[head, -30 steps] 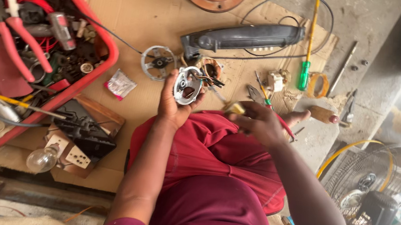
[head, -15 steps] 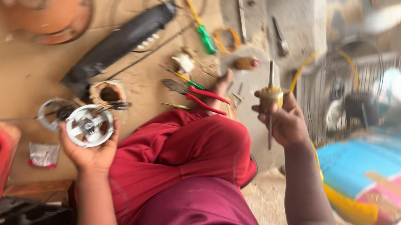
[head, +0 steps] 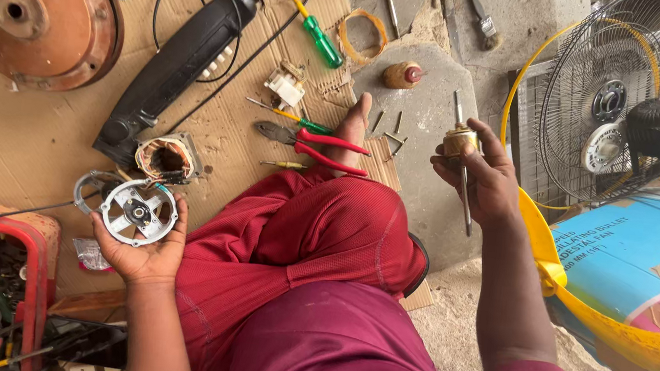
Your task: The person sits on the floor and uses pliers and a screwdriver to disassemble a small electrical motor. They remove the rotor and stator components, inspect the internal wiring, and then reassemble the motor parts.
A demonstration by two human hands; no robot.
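Holding the round metal end cover (head: 137, 212) flat on your left hand (head: 142, 249) at lower left, fingers curled under so its bearing faces you, you pinch the rotor shaft (head: 461, 155) upright in your right hand (head: 487, 177) at centre right, clear of the red-handled pliers (head: 314, 144)

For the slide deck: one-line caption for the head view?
Seated on cardboard, left hand holds a round metal motor end cover; right hand holds a rotor with shaft; red-handled pliers between.
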